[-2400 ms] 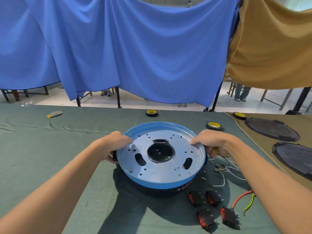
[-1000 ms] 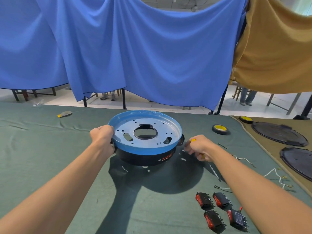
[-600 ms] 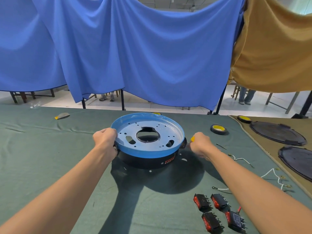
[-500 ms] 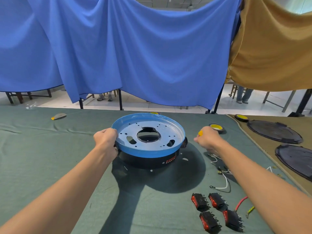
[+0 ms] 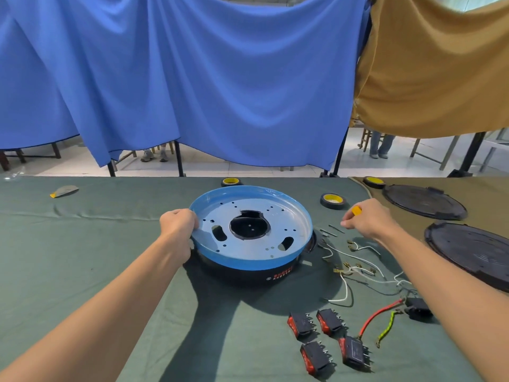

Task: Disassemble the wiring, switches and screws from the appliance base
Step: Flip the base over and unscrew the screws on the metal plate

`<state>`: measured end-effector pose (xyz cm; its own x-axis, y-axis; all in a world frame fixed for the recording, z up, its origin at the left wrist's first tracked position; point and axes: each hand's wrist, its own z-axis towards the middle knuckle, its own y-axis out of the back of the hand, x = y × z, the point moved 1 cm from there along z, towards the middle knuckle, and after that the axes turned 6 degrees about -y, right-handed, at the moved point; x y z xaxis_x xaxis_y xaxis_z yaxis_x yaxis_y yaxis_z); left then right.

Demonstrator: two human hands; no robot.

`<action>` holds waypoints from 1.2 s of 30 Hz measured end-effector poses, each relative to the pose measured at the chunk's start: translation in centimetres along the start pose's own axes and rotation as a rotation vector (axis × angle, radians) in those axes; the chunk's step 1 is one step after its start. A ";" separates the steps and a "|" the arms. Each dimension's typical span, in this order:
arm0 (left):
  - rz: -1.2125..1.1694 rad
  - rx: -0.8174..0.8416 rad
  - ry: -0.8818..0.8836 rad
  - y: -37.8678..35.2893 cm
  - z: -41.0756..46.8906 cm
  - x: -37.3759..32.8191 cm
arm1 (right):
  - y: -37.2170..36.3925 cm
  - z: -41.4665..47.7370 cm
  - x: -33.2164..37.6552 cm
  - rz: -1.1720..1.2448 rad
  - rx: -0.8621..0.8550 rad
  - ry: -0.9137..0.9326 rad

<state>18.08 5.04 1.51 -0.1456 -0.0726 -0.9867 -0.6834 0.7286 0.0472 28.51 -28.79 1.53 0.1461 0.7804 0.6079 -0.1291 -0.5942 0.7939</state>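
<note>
On the bench (image 5: pixel 82 257), my left grip (image 5: pixel 177 224) clasps the rim of the appliance base (image 5: pixel 248 261); my right grip (image 5: pixel 366 224) encloses a yellow-handled screwdriver (image 5: pixel 356 210).

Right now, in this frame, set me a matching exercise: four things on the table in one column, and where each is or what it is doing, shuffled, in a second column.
Things
1. left hand
2. right hand
3. four switches
4. white wires

Places or states
A. lie loose on the green cloth, nearest the camera
B. grips the blue rim of the appliance base
C. lie spread on the cloth between the base and the right forearm
D. holds a yellow-tipped tool, apart from the base

Pairs: 1-B, 2-D, 3-A, 4-C
</note>
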 end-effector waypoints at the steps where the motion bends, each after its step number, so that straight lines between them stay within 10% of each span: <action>1: 0.052 -0.017 -0.011 0.0 0.2 0.1 | -0.4 0.2 0.0 -0.015 -0.005 0.001; 11: 0.600 0.013 -0.244 0.0 1.3 0.7 | -2.6 2.4 -0.3 -0.118 -0.060 -0.053; 22: 1.223 0.249 -1.002 -2.3 -0.4 -0.2 | -1.3 1.1 2.0 -0.005 0.043 -0.030; 28: 1.332 0.526 -0.971 -2.5 -0.8 -0.6 | -1.4 -4.7 5.8 0.234 0.542 -0.105; 36: 1.385 0.523 -0.930 -2.5 -1.2 -0.8 | -3.7 -6.1 5.6 0.413 0.513 -0.220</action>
<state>19.01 2.49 2.40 0.1795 0.9834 -0.0269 -0.1103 0.0473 0.9928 23.86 -21.00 1.92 0.3868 0.4456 0.8073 0.2553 -0.8930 0.3706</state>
